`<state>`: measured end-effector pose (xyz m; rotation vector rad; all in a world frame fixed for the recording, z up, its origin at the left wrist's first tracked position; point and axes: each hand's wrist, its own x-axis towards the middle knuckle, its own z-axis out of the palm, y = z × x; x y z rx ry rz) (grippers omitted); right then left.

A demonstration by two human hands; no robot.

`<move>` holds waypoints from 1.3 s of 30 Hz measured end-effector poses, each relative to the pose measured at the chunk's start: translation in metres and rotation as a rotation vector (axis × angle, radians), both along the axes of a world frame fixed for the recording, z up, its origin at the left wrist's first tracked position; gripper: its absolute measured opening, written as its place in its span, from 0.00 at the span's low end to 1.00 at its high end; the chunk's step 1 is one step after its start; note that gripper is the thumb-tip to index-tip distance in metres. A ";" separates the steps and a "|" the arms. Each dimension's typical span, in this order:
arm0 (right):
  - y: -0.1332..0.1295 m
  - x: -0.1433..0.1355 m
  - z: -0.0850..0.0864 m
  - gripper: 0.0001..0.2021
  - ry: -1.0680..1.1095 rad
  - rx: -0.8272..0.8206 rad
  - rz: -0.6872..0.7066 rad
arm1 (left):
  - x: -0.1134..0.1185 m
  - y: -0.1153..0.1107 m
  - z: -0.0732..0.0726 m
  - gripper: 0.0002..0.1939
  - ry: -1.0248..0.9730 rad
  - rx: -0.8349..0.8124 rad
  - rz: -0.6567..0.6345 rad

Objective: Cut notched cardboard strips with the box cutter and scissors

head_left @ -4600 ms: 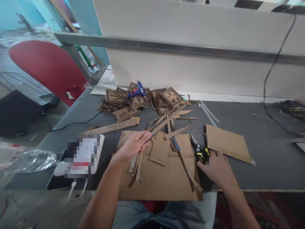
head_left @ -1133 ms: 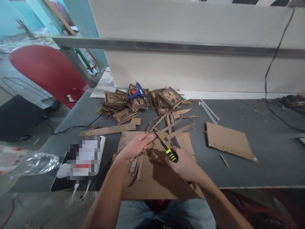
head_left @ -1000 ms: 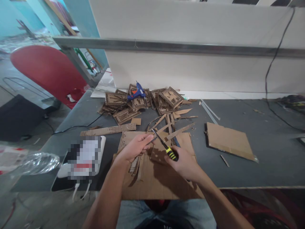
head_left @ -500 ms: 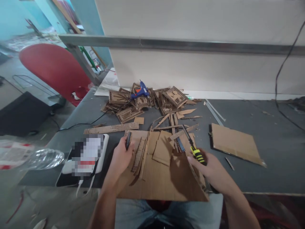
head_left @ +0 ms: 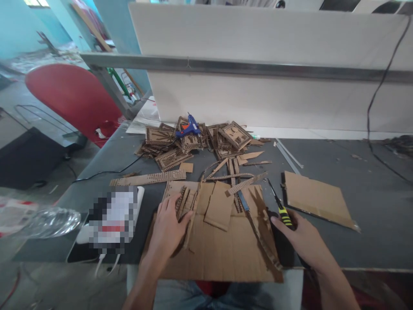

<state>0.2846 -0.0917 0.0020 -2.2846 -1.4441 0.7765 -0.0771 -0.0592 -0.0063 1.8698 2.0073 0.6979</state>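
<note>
My left hand (head_left: 169, 220) lies spread over upright corrugated cardboard strips (head_left: 184, 202), thumb and fingers apart on either side of them; I cannot tell how firmly it touches them. My right hand (head_left: 298, 228) is closed round a yellow-and-black-handled tool (head_left: 284, 215) whose thin dark shaft points up and away. Between the hands is a large cardboard sheet (head_left: 222, 258). On it rest a smaller cardboard piece (head_left: 218, 206), a narrow blue piece (head_left: 244, 201) and a long thin cardboard strip (head_left: 263, 241) along the right side.
A blue glue gun (head_left: 189, 125) sits on a pile of small cardboard frames (head_left: 172, 159) at the back. At left are a phone (head_left: 112, 215) with white cables and a plastic bottle (head_left: 51, 221). A flat cardboard panel (head_left: 318, 200) lies right; a metal rail (head_left: 258, 71) crosses behind.
My left hand has opened from a closed grip on a small dark object, now out of sight, and moved down over the strips. My right hand has moved right and slightly down with the tool.
</note>
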 end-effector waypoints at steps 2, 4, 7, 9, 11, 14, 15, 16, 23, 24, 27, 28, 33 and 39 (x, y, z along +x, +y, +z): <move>0.000 0.000 -0.005 0.30 -0.110 -0.015 0.009 | -0.006 0.001 0.000 0.23 -0.011 -0.002 -0.004; 0.001 0.000 -0.010 0.29 -0.198 -0.014 0.003 | -0.010 0.001 0.001 0.23 -0.020 -0.007 -0.005; 0.003 0.001 -0.017 0.27 -0.297 0.026 -0.013 | -0.012 -0.002 0.002 0.21 -0.019 0.012 -0.028; 0.004 0.000 -0.022 0.29 -0.389 0.067 -0.022 | -0.011 -0.004 0.001 0.19 -0.018 0.039 -0.028; 0.004 -0.001 -0.027 0.32 -0.485 0.098 -0.033 | -0.011 -0.004 0.000 0.18 -0.034 0.050 0.004; 0.003 -0.003 -0.034 0.33 -0.549 0.159 -0.034 | -0.013 -0.002 -0.001 0.17 -0.087 0.009 0.068; 0.003 -0.004 -0.036 0.33 -0.542 0.192 -0.027 | -0.014 -0.001 0.000 0.17 -0.105 -0.014 0.080; 0.003 -0.004 -0.036 0.32 -0.522 0.233 -0.017 | -0.015 -0.001 0.000 0.17 -0.118 -0.035 0.088; -0.006 -0.053 0.005 0.17 -0.173 0.455 0.065 | -0.018 -0.003 0.007 0.19 -0.127 0.042 0.139; -0.009 -0.071 0.012 0.16 -0.060 0.382 0.129 | -0.016 -0.004 0.008 0.20 -0.133 0.040 0.142; -0.013 -0.134 0.026 0.15 0.253 0.179 0.272 | -0.011 -0.005 0.012 0.21 -0.182 0.004 0.128; -0.011 -0.155 0.029 0.15 0.323 0.082 0.324 | -0.010 -0.005 0.013 0.21 -0.206 -0.010 0.127; 0.010 -0.222 0.037 0.24 0.213 -0.195 0.464 | -0.006 -0.004 0.015 0.22 -0.319 -0.098 0.155; 0.016 -0.219 0.034 0.17 0.145 -0.231 0.489 | -0.004 -0.009 0.018 0.22 -0.389 -0.092 0.186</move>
